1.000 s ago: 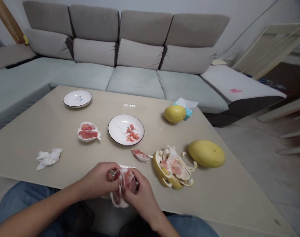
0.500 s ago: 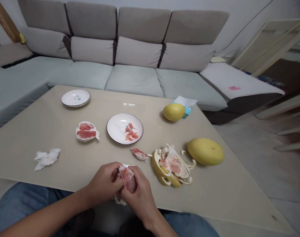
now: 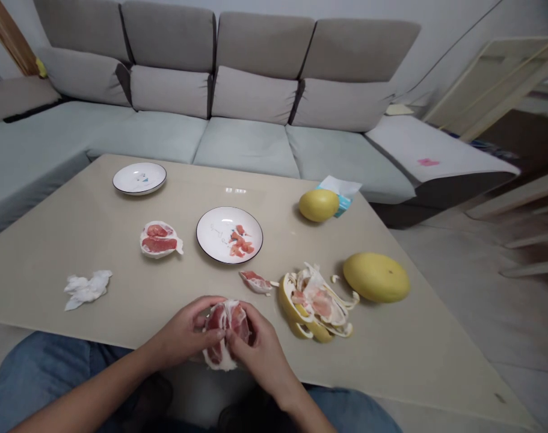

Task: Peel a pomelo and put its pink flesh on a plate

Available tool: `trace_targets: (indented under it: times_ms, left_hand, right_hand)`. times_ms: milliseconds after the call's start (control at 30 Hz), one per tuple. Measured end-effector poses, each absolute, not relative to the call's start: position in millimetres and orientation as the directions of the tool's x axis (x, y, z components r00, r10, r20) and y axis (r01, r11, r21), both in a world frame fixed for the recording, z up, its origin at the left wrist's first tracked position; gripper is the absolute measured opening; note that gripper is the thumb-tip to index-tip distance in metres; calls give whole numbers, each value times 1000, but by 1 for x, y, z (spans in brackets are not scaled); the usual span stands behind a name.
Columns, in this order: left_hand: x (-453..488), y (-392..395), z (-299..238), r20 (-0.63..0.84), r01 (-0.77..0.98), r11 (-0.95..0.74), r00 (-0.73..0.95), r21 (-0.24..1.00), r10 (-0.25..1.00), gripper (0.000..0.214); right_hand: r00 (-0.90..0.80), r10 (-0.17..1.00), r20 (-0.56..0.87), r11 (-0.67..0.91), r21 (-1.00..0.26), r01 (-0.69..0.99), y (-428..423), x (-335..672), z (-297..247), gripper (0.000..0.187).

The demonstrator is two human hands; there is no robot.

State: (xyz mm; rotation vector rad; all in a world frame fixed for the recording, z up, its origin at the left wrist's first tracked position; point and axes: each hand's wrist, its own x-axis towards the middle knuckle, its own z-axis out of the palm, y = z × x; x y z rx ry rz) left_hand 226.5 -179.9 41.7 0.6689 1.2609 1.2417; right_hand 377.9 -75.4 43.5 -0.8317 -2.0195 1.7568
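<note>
Both my hands grip a peeled piece of red pomelo (image 3: 222, 355) at the table's near edge. My left hand (image 3: 190, 334) wraps its left side, and my right hand (image 3: 260, 346) its right side, thumbs meeting at the middle. White pith and dark pink flesh show between the fingers. Just beyond lies a loose pomelo segment (image 3: 255, 282). To the right is a heap of yellow pomelo peel (image 3: 296, 313) with scraps of membrane in it. A white plate (image 3: 213, 237) holding small bits of red flesh sits farther back.
Another peeled pomelo piece (image 3: 160, 240) lies left of the plate, with a crumpled tissue (image 3: 88, 290) nearer. Two whole pomelos, one large (image 3: 376, 277) and one smaller (image 3: 319, 205), stand right, by a blue tissue pack (image 3: 344, 204). A second plate (image 3: 139, 179) is far left.
The pomelo piece in my hands has turned, so a wider face with a white central seam shows. My thumbs have come together at its middle. Other things stay put.
</note>
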Motion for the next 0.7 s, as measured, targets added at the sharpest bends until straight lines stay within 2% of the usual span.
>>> trace_targets:
  times_ms: [133,267,367,467,600,700]
  left_hand:
    - [224,-179,40,-344,-309,255,-276,916,898,55]
    - [221,-176,40,-256,-152,208,-460,966,850,55]
    - [223,-176,40,-174,-16,194,-521,981,836,55]
    - [228,-177,42,-110,93,185,-522,978,846,46]
    - [235,-179,40,-135,67,190,-478,980,868,48]
    - [238,-180,33,-151,18,179,-456,984,877,52]
  right_hand:
    - [-811,526,-257,-125,-966,225,-67,383,51,48]
    - [-811,448,-376,-235,-925,298,-65,384,52,55]
    - [-791,525,-316,-140,-948,286,-70,381,46,50]
    - [-760,615,-210,19,-960,280,-75,378,40,43]
    - [-746,662,-80,191,-944,271,-77,378,37,40]
    - [-735,677,-32,219,-945,243,-78,379,35,45]
